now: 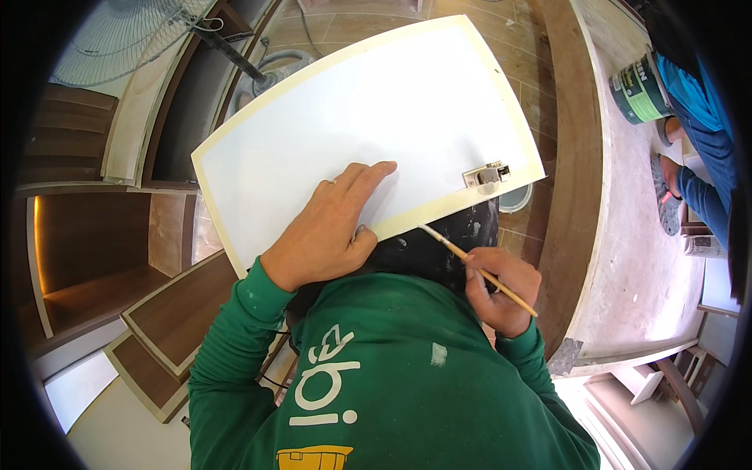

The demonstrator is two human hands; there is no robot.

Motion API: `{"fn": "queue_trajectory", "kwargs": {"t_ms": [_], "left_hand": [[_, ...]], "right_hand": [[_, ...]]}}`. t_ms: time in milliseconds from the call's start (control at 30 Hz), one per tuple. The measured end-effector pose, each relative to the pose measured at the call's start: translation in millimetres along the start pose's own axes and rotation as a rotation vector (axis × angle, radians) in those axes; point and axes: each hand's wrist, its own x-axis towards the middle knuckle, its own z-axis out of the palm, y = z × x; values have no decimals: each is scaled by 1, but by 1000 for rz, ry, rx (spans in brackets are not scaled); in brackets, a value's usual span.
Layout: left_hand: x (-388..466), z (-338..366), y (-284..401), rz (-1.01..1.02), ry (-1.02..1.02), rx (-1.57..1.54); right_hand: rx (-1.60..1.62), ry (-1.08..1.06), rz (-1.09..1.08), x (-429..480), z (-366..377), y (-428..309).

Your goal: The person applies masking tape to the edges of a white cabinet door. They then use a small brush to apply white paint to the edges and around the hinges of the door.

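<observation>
A white cabinet door panel (352,111) with cream edge strips lies across my dark-clothed lap (476,226). A metal concealed hinge (486,175) is fixed near its right corner. My left hand (335,226) rests on the panel's face, its index finger extended and its thumb by the near edge. Between the fingers of my right hand (504,288) is a thin paintbrush with a wooden handle (487,275). Its pale tip touches or nearly touches the panel's near edge. Whether the tip carries paint cannot be told.
A round container (517,198) shows partly under the panel's right corner. Left stand a pedestal fan (132,38) and brown panels with pale edges (182,311). At right, a person (699,147) is beside a green paint bucket (639,88) on a long, pale work surface (634,264).
</observation>
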Motion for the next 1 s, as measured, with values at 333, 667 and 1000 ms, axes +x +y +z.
{"fn": "queue_trajectory", "kwargs": {"t_ms": [333,667,1000], "left_hand": [[2,-2,2,-19,-27,-13],[-8,-71,-6,-9,387,38],[71,-102,-113,57,468,365]], "right_hand": [[43,25,67,-2,-15,-6],[662,675,208,2,-82,57],[474,808,481,27,-44,112]]}}
